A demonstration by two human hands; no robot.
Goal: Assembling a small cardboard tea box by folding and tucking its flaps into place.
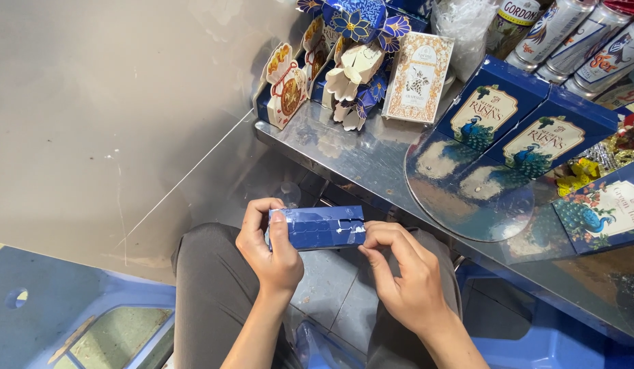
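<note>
Two hands hold one small blue box (317,227) over our lap, below and just in front of the metal table's near edge (371,184). Our left hand (269,249) is closed around the box's left end, thumb laid flat across its scaled blue face. Our right hand (399,263) pinches the right end, fingertips drawn together on what looks like a pale strip or flap; we cannot tell whether that is tape or part of the card.

We judge the main risk to be at that right end: a pull that is too sharp or off-line could tear the thin card or crease the glossy face. Since nothing supports the box from beneath, a slackened left grip could let it drop between our knees toward the blue plastic stool (91,321) and the floor.

Outward on the table, a round clear disc (467,184) lies near the front edge, slightly overhanging it; a raised elbow or wrist could nudge it off. Behind it, blue peacock boxes (491,109) lean in a row toward the right edge, and a knock could tip them into each other. At the far left corner stand folded paper cartons (289,85) and a cream carton (419,76), loosely stacked and light enough to topple. Cans (569,34) stand at the far right corner, well apart from our hands.
</note>
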